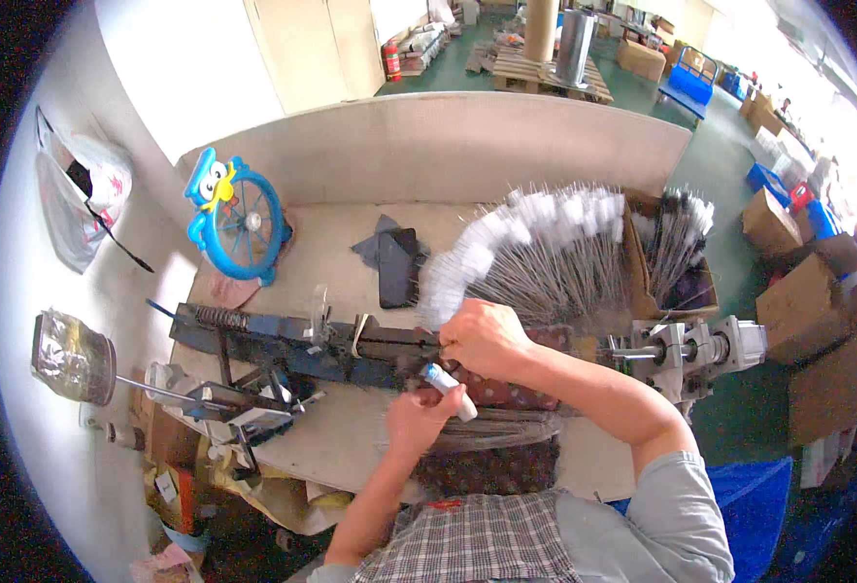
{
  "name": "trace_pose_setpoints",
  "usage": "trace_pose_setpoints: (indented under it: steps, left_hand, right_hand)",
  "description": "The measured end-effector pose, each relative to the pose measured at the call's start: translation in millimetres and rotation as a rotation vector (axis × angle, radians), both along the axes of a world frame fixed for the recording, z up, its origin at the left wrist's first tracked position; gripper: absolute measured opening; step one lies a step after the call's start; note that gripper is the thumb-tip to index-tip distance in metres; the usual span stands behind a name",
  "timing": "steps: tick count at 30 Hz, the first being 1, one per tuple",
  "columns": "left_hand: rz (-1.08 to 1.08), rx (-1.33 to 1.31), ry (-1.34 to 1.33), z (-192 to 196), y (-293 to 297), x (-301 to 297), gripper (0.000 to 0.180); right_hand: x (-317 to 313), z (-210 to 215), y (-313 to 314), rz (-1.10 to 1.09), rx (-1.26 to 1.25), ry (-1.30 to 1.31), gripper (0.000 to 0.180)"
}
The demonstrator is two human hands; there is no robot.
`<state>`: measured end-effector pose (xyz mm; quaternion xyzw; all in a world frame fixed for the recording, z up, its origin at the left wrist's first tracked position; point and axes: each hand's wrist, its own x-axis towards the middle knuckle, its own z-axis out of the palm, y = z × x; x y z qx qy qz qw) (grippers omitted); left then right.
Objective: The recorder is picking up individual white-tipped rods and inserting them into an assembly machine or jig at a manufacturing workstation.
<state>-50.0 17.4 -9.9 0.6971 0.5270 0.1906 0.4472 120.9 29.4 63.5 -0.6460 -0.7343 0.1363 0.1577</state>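
While the left hand (417,424) is holding a short white cylinder with a blue end (451,391) between its thumb and curled fingers, the right hand (485,336) is bending its fingers together just beyond it, at the right end of a long, dark metal bench fixture (278,342); whether those fingertips are pinching something thin or only touching the fixture, I cannot tell. The cylinder is lying aslant at the left hand's thumb side, its blue end pointing up toward the fixture and its white end jutting past the thumb, below the right hand. It is looking light and probably firm, with a smooth side that could be slippery under a loose thumb, so its middle is seeming the best place to hold. Beyond the right hand, a fanned heap of thin grey wire-stemmed brushes with white bristle tips (554,262) is spreading; each is probably weighing little, the stems springy and the tips soft, so the bare stem is offering the surer hold. To the right of the right hand, a silver metal clamping mechanism (676,342) is standing, and just right of the left hand a bundle of thin grey wires (496,429) is lying
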Motion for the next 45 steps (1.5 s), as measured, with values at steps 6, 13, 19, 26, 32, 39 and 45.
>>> trace_pose_setpoints:
  steps: [6,13,19,26,32,39,45]
  left_hand:
    - [0.031,-0.179,-0.396,-15.2,1.3,8.1,0.029]
    - [0.128,-0.358,-0.692,-18.0,-7.9,25.5,0.009]
    - [-0.089,-0.121,0.018,17.2,1.2,9.1,0.042]
    - [0.622,-0.449,-0.719,-55.4,35.1,-130.6,0.028]
    - [0.858,-0.581,-1.014,-50.0,45.9,-162.9,0.021]
    - [0.894,-0.540,-1.078,-50.0,44.1,-152.2,0.014]
    - [0.525,-0.107,-0.868,-32.1,7.6,-89.7,0.011]
  right_hand:
    - [12.0,13.8,-27.3,0.023,0.239,0.101,0.011]
    - [18.1,-30.7,-84.1,0.059,0.189,0.220,0.017]
    - [12.9,-74.7,-51.2,-0.005,0.045,0.029,0.023]
    - [28.1,-58.0,-62.3,0.244,0.137,0.130,0.027]
    - [19.4,-50.0,-62.3,0.221,0.125,0.289,0.031]
    - [21.5,-21.1,-72.9,0.132,0.003,0.232,0.030]
    - [44.8,5.9,-74.3,0.036,0.326,0.115,0.021]
